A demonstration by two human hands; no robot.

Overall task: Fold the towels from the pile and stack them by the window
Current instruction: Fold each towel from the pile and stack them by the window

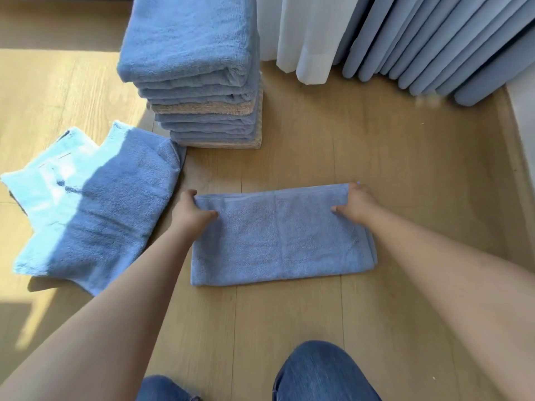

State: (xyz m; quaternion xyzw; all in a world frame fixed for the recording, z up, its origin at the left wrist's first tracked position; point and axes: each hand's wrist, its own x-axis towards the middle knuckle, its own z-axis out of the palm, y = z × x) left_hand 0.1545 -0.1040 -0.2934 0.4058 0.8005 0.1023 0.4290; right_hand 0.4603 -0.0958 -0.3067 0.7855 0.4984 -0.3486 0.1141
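Wooden floor, sunlit patch at far left. Loose towels, blue, lie flat and unfolded on the floor at left, partly in sun. Stack of folded towels stands behind them, just beside the curtains. Left hand pinches the far-left corner of the folded towel, which lies flat mid-floor. Right hand grips its far-right corner. Curtains, white and blue, hang at upper right.

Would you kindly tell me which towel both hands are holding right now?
The folded towel at centre: the left hand and right hand grip its far corners; the loose pile and the stack lie untouched.
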